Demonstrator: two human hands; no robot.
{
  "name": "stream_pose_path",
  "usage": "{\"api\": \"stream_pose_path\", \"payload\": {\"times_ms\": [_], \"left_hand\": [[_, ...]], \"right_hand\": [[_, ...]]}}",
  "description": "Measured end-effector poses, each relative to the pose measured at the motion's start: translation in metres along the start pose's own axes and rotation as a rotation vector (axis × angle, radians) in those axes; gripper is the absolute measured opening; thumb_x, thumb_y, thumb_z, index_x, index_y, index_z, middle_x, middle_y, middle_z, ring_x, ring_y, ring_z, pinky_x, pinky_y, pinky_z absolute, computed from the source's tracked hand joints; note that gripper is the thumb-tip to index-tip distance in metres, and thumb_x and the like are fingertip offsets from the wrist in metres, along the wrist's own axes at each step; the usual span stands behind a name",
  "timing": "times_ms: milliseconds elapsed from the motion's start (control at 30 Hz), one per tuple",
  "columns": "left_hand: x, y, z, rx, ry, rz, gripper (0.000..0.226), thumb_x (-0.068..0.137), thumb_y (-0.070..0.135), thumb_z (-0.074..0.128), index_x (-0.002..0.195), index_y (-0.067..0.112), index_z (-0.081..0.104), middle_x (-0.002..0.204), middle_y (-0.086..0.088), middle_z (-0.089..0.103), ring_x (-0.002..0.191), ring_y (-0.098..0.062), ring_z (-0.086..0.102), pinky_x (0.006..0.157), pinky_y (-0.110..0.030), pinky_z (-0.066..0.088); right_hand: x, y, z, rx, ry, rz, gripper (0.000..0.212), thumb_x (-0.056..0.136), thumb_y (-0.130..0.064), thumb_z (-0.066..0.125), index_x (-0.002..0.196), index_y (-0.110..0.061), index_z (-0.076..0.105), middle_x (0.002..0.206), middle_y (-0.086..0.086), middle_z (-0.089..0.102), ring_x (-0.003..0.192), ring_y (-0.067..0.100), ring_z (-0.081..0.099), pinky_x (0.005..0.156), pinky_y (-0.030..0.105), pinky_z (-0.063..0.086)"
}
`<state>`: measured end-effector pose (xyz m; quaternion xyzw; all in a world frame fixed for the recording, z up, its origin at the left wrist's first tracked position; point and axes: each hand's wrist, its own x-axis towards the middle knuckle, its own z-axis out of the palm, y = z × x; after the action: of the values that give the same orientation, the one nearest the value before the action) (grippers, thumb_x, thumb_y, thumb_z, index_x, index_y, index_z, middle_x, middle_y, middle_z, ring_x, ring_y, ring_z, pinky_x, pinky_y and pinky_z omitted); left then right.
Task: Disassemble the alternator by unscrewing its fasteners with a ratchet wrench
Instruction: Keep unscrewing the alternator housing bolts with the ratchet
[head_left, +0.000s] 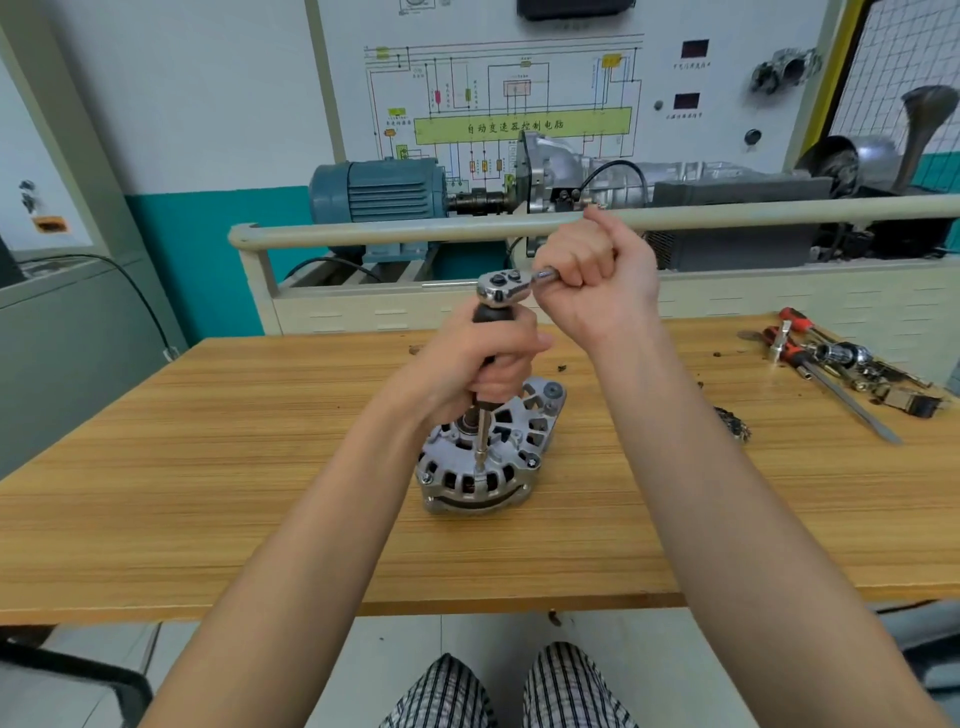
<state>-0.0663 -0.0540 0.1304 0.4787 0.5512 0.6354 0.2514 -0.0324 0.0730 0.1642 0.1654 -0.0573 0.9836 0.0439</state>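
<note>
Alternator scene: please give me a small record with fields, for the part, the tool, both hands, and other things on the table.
part: alternator, standing on the wooden table
tool: ratchet wrench atop a vertical black-handled driver, its tip at a fastener on the housing
left hand: grips the driver's black handle
right hand: grips the ratchet's handle
other things: loose tools at the table's far right
</note>
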Motion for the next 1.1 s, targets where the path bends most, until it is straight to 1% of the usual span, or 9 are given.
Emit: {"api": "stream_pose_path", "payload": {"times_ms": [133,267,367,467,633,700,767,900,1100], "left_hand": [[-0.005,-0.004,0.005,0.043,0.333,0.082,0.051,0.083,0.002,0.055,0.038,0.024,0.042,0.038,0.009,0.030,0.031,-0.006,0.022,0.036,-0.013,0.020],[-0.002,-0.010,0.019,0.136,0.684,0.156,0.054,0.084,-0.012,0.050,0.044,0.022,0.036,0.039,0.010,0.031,0.035,-0.005,0.023,0.038,-0.016,0.020],[-0.001,-0.016,0.025,0.193,0.769,0.225,0.046,0.080,-0.014,0.049,0.050,0.018,0.031,0.045,0.010,0.029,0.043,-0.005,0.021,0.043,-0.020,0.018],[-0.005,-0.012,0.017,0.128,0.558,0.193,0.036,0.073,0.001,0.056,0.045,0.022,0.045,0.042,0.008,0.038,0.038,-0.006,0.030,0.040,-0.017,0.025],[-0.003,-0.001,-0.001,0.117,0.101,0.124,0.027,0.077,0.006,0.066,0.054,0.016,0.054,0.045,-0.001,0.047,0.040,-0.017,0.041,0.047,-0.025,0.039],[-0.001,-0.001,-0.002,0.089,0.011,0.088,0.027,0.076,0.008,0.067,0.054,0.013,0.052,0.043,-0.001,0.046,0.037,-0.016,0.040,0.044,-0.023,0.037],[0.000,-0.002,0.001,0.017,-0.055,0.024,0.034,0.077,0.009,0.064,0.048,0.013,0.047,0.038,0.002,0.038,0.031,-0.011,0.031,0.038,-0.018,0.028],[-0.001,-0.007,0.003,0.004,0.128,0.037,0.045,0.080,0.008,0.052,0.041,0.023,0.039,0.038,0.007,0.029,0.030,-0.007,0.021,0.037,-0.012,0.020],[-0.003,-0.013,0.020,0.106,0.600,0.152,0.033,0.073,0.009,0.054,0.046,0.018,0.036,0.039,0.008,0.030,0.035,-0.007,0.022,0.039,-0.015,0.020]], "right_hand": [[-0.031,0.021,-0.001,-0.171,-0.114,-0.366,0.051,0.093,-0.015,0.034,0.042,-0.017,0.035,0.035,-0.005,0.021,0.038,0.011,0.010,0.038,0.023,0.019],[-0.070,0.065,-0.012,-0.544,-0.381,-0.863,0.041,0.091,-0.007,0.032,0.052,-0.017,0.031,0.042,0.000,0.021,0.041,0.012,0.022,0.048,0.028,0.022],[-0.078,0.085,-0.014,-0.785,-0.492,-1.060,0.034,0.086,-0.005,0.033,0.053,-0.015,0.035,0.044,0.003,0.023,0.043,0.011,0.028,0.050,0.027,0.025],[-0.069,0.065,-0.006,-0.605,-0.448,-0.927,0.042,0.088,-0.005,0.034,0.048,-0.018,0.034,0.040,-0.002,0.022,0.038,0.006,0.025,0.047,0.023,0.021],[-0.035,0.011,0.008,-0.251,-0.092,-0.347,0.054,0.092,-0.015,0.032,0.038,-0.017,0.035,0.033,-0.007,0.019,0.035,0.010,0.010,0.037,0.020,0.018],[-0.016,-0.002,0.006,-0.064,0.001,-0.100,0.061,0.097,-0.020,0.030,0.037,-0.016,0.030,0.037,-0.009,0.012,0.036,0.008,0.007,0.037,0.020,0.013],[-0.005,-0.005,0.004,0.030,0.040,0.027,0.059,0.099,-0.023,0.031,0.040,-0.020,0.027,0.041,-0.011,0.011,0.036,0.006,0.007,0.037,0.020,0.011],[-0.018,0.008,0.000,-0.029,-0.043,-0.172,0.057,0.094,-0.018,0.032,0.037,-0.016,0.031,0.038,-0.008,0.012,0.036,0.008,0.007,0.036,0.021,0.015],[-0.070,0.060,-0.009,-0.489,-0.352,-0.834,0.044,0.092,-0.009,0.031,0.049,-0.018,0.036,0.041,-0.002,0.022,0.040,0.010,0.024,0.048,0.028,0.023]]}}
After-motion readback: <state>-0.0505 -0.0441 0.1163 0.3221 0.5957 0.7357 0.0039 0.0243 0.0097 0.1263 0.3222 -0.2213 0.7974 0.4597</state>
